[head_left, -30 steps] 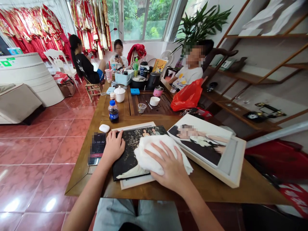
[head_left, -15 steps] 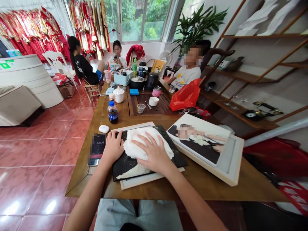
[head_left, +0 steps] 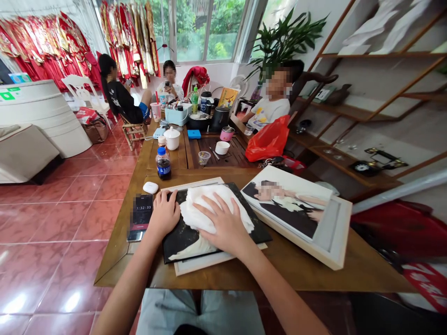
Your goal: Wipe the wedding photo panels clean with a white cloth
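A dark photo panel (head_left: 179, 239) with a pale dress pictured on it lies on a light wooden frame (head_left: 223, 257) at the table's near side. On the panel is a bunched white cloth (head_left: 195, 215). My right hand (head_left: 223, 223) lies over the cloth with its fingers spread, pressing it from above. My left hand (head_left: 165, 213) rests at the panel's left edge, fingers stretched forward and slightly bent. What lies under the cloth is hidden.
A phone (head_left: 140, 216), a white earbud case (head_left: 150, 187) and a cola bottle (head_left: 163, 165) stand left. To the right, a photo print (head_left: 289, 200) lies on a pale framed box (head_left: 337, 242). Beyond are a red plastic bag (head_left: 267, 142), cups and several seated people.
The cloth and my right hand have shifted very slightly to the right over the panel. My left hand stays in place. The view has turned slightly.
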### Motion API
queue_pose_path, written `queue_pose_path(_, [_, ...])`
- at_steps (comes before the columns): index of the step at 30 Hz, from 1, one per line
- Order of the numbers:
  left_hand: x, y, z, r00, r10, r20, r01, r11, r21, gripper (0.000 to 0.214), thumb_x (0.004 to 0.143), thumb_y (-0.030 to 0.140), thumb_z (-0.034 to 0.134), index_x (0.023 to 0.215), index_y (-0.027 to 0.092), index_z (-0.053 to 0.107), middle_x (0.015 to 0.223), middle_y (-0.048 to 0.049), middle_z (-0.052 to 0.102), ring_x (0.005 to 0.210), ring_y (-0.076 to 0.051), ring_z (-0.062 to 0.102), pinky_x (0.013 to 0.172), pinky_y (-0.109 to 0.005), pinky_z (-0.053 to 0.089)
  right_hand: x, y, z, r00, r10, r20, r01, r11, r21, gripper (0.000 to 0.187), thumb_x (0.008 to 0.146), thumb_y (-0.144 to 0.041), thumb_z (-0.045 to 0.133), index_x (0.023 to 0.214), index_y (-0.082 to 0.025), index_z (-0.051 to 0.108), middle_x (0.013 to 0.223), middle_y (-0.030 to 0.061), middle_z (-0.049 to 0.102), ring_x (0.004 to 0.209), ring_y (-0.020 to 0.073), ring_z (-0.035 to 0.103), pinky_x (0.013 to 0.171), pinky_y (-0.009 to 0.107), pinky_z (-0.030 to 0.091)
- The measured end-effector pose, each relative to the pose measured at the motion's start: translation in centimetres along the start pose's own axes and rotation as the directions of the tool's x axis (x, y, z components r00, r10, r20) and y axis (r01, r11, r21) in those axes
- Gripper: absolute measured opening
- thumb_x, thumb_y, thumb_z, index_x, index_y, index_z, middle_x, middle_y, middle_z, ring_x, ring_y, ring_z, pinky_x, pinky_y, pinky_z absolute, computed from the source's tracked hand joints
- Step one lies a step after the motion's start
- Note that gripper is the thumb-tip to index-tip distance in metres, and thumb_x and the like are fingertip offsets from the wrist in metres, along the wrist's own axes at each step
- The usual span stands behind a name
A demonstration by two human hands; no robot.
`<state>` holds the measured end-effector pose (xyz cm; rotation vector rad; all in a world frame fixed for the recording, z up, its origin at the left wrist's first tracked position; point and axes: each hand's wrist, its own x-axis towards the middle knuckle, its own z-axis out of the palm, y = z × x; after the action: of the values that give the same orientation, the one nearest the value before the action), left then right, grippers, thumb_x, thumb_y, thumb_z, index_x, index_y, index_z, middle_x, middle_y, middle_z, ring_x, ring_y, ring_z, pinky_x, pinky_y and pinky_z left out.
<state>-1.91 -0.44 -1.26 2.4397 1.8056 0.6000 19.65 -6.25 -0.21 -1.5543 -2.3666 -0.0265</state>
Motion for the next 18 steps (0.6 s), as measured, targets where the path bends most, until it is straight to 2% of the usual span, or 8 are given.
queue_pose_path(5, [0.0, -0.1, 0.2, 0.999, 0.004, -0.032, -0.004, 1.000, -0.006, 0.047, 0.099, 0.023, 0.040, 0.143, 0.016, 0.054, 0.133, -0.0165, 0.054, 0.131, -0.033, 0.045, 0.111, -0.054, 0.043, -4.0, -0.7, -0.7, 1.000, -0.016, -0.003, 0.016, 1.000, -0.004, 0.068, 0.087, -0.039, 0.062, 0.153, -0.040, 0.046, 0.162, 0.0038, 0.043, 0.150, 0.0386, 0.031, 0.117, 0.070, 0.013])
queue_pose_path(8, [0.0, -0.2, 0.3, 1.000, 0.006, -0.030, -0.007, 1.000, -0.015, 0.048, 0.099, 0.023, 0.041, 0.143, 0.015, 0.054, 0.133, -0.0168, 0.054, 0.131, -0.033, 0.045, 0.111, -0.054, 0.043, -4.7, -0.8, -1.1, 1.000, -0.019, 0.012, 0.019, 1.000, -0.018, 0.070, 0.085, -0.036, 0.063, 0.153, -0.040, 0.047, 0.162, 0.0041, 0.044, 0.149, 0.0394, 0.032, 0.117, 0.070, 0.014])
queue_pose_path(11, [0.0, -0.1, 0.2, 1.000, 0.000, -0.030, -0.001, 1.000, -0.017, 0.047, 0.098, 0.023, 0.042, 0.144, 0.018, 0.054, 0.133, -0.0159, 0.054, 0.132, -0.033, 0.045, 0.111, -0.054, 0.043, -3.5, -0.1, -1.0, 1.000, -0.005, 0.030, 0.006, 1.000, -0.012, 0.068, 0.086, -0.042, 0.064, 0.152, -0.041, 0.048, 0.161, 0.0039, 0.045, 0.149, 0.0402, 0.033, 0.116, 0.070, 0.015])
queue_pose_path(18, [0.0, 0.0, 0.0, 1.000, -0.005, -0.006, 0.005, 1.000, -0.015, 0.047, 0.099, 0.024, 0.041, 0.144, 0.017, 0.053, 0.134, -0.0160, 0.053, 0.132, -0.033, 0.045, 0.111, -0.053, 0.043, 2.5, 1.9, -0.3, 0.996, 0.072, 0.044, -0.071, 0.997, -0.036, 0.061, 0.092, -0.048, 0.059, 0.152, -0.039, 0.048, 0.161, 0.0039, 0.045, 0.150, 0.0379, 0.030, 0.116, 0.070, 0.017])
